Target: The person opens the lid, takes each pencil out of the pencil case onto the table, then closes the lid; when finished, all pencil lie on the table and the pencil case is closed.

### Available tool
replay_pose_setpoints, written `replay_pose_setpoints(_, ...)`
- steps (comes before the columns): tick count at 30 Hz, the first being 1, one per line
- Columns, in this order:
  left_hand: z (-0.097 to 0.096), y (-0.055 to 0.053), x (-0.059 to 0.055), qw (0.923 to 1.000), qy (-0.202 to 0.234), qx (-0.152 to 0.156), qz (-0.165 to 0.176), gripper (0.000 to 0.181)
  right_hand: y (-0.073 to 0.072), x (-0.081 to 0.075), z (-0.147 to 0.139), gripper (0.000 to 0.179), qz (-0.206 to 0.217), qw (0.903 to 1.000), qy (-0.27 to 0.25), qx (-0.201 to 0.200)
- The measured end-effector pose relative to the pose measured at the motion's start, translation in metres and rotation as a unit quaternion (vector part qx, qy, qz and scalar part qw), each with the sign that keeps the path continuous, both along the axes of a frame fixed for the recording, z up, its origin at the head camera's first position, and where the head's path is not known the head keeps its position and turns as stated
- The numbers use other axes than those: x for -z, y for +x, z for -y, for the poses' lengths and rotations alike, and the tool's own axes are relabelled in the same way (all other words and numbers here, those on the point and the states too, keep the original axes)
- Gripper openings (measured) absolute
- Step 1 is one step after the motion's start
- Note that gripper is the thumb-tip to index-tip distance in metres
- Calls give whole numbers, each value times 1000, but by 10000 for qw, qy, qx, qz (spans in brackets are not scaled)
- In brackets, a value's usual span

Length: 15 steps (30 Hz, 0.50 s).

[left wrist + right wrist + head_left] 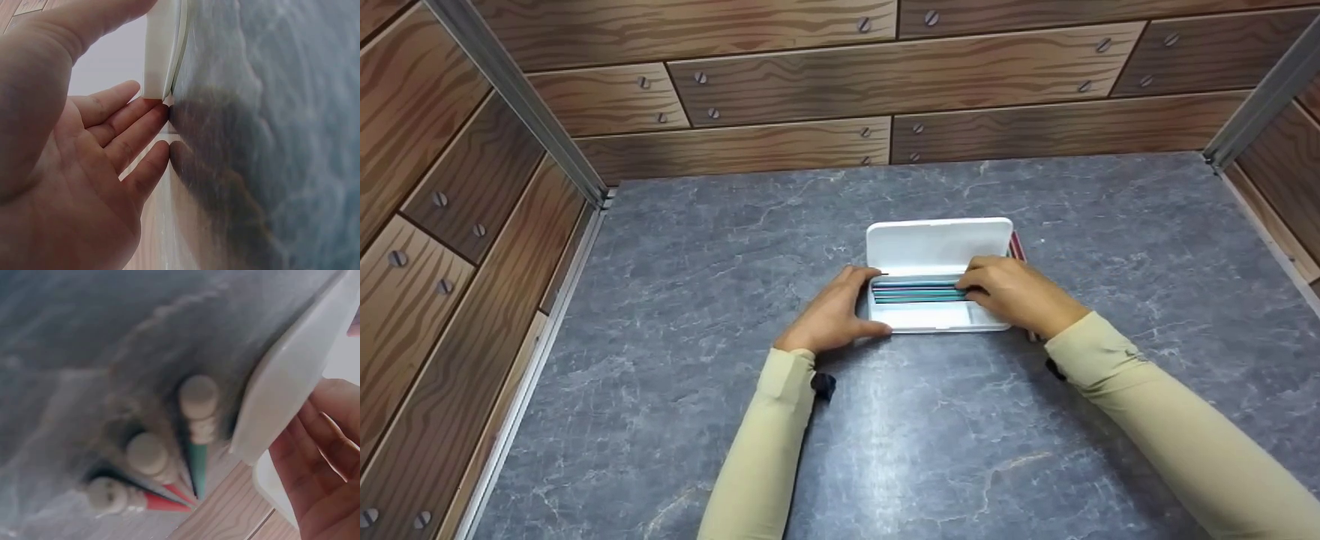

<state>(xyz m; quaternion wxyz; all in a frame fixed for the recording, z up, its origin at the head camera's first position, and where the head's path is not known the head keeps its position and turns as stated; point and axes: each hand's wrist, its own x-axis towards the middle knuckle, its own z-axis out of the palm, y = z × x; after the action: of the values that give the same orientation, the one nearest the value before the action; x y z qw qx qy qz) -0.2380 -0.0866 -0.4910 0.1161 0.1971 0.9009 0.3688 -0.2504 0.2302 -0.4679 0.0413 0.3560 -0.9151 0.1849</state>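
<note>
A white pencil case (937, 244) lies on the table with its lid raised at the back. Several teal and dark pencils (915, 294) lie side by side in its rear compartment. My left hand (829, 311) holds the case's left end, thumb at the front corner and fingers at the rear corner. Bent over the right end of the case, my right hand (1016, 292) pinches at the pencils' right ends; its fingertips are partly hidden. In the right wrist view, that hand's fingers (315, 455) are beside the case wall (287, 377).
Just right of the case, loose pencils with white ends lie on the table: a green one (198, 464) and two red ones (169, 503), blurred. Wood-patterned panels (780, 82) enclose the grey marbled table (697, 247) at the back and sides.
</note>
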Motion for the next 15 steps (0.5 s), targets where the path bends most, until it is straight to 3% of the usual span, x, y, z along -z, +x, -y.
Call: replay_pose_setpoints(15, 1, -1, 0, 10000, -26, 5, 21, 92, 1, 2, 3, 12, -114, 9997, 133, 163)
